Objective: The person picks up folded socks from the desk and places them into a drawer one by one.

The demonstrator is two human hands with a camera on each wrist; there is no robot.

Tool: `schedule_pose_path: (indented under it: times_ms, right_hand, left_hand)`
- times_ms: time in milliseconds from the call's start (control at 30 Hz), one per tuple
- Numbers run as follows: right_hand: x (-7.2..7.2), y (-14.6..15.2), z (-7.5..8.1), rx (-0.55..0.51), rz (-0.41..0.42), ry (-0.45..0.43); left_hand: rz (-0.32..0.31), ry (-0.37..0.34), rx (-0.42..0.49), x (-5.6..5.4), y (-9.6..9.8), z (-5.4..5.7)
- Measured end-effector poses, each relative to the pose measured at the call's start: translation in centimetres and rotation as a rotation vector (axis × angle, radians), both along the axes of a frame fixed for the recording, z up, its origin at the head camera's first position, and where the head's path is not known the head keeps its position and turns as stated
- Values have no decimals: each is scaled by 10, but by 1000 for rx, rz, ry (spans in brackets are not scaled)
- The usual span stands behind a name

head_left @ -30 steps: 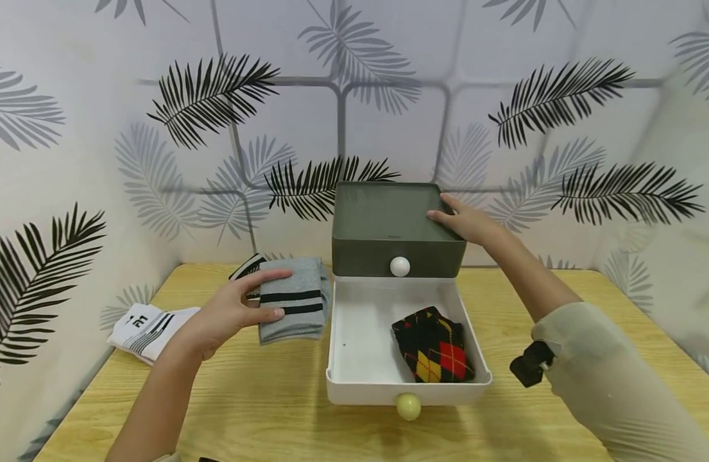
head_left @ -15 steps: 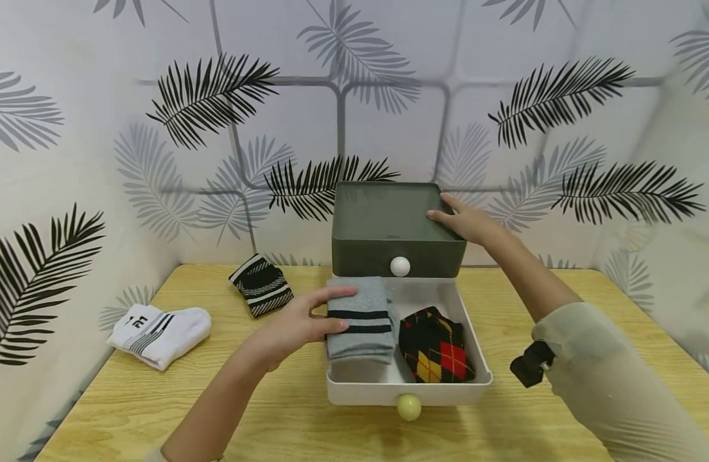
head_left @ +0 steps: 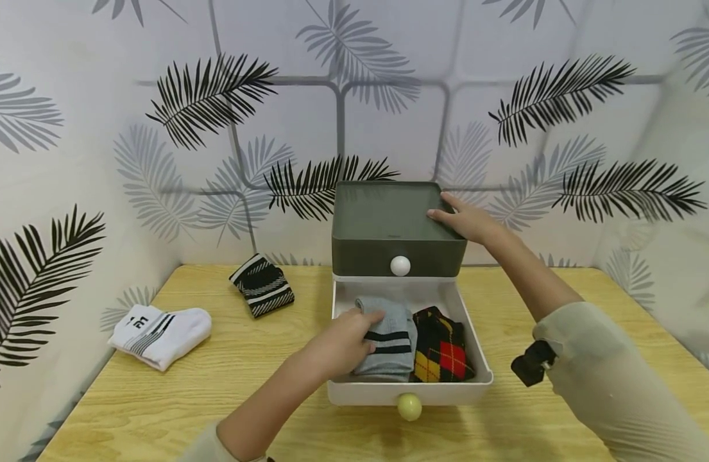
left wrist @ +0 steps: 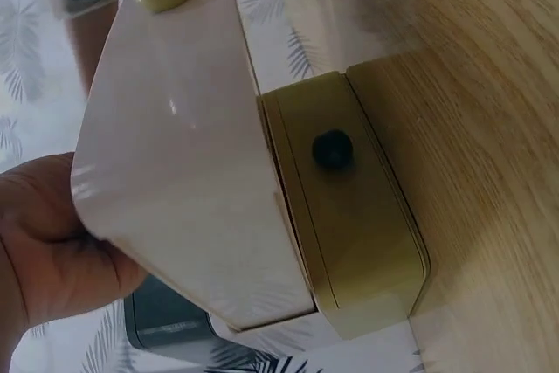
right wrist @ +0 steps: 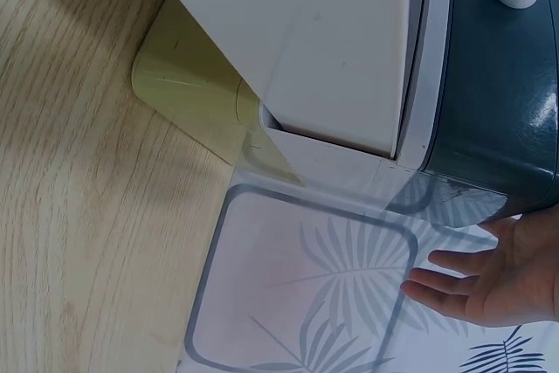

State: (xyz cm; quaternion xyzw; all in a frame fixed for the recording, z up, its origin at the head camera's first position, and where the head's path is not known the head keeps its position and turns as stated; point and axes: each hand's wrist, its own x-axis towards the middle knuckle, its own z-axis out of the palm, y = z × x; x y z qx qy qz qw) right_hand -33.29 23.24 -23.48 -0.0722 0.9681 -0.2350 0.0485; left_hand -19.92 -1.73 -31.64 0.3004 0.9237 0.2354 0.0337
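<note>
A pair of folded grey socks [head_left: 391,327] with two black stripes lies in the pulled-out white drawer [head_left: 366,390], beside black, red and yellow argyle socks [head_left: 444,350]. My left hand [head_left: 344,343] grips the grey socks by their left side, reaching over the drawer's left wall. In the left wrist view that wall hides the socks and the fingertips of the hand [left wrist: 65,242]. My right hand [head_left: 461,219] rests on the right edge of the box's dark green top [head_left: 385,212]. From the right wrist its fingers [right wrist: 445,284] look extended and hold nothing.
White socks [head_left: 158,333] with dark stripes lie on the wooden table [head_left: 262,385] at the left. Black-and-white patterned socks [head_left: 262,285] lie behind them. A yellow lower drawer with a dark knob [left wrist: 333,149] sits below the white one. Leaf-patterned cloth [head_left: 273,128] hangs behind.
My left hand has carried the grey socks rightward from over the table and down into the white drawer, against the argyle socks. The right hand has stayed on the box top.
</note>
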Motion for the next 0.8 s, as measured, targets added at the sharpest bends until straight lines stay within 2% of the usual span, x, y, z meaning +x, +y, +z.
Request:
schedule_pose_path:
  times_ms: [133, 267, 367, 433, 500, 567, 633, 733, 800]
  right_hand:
    - [0, 0, 1, 1, 1, 2]
    - [0, 0, 1, 0, 7, 2]
    - [0, 0, 1, -5, 10, 1]
    - [1, 0, 0, -9, 9, 4]
    - [1, 0, 0, -15, 9, 6]
    - [1, 0, -1, -18, 9, 6]
    - [0, 0, -1, -25, 10, 5]
    - [1, 0, -1, -25, 12, 5]
    - [1, 1, 0, -28, 11, 4]
  left_hand:
    - [19, 182, -181, 5, 7, -2]
    - [61, 368, -259, 9, 8, -3]
    - [100, 435, -295, 13, 5, 2]
    - [94, 447, -285, 16, 1, 8]
    - [60, 390, -219, 19, -3, 16]
    - [-6, 309, -106, 26, -5, 23]
    - [-97, 168, 54, 36, -5, 29]
    - [-255, -139, 280, 56, -3, 32]
    - [-344, -387, 397, 66, -1, 28]
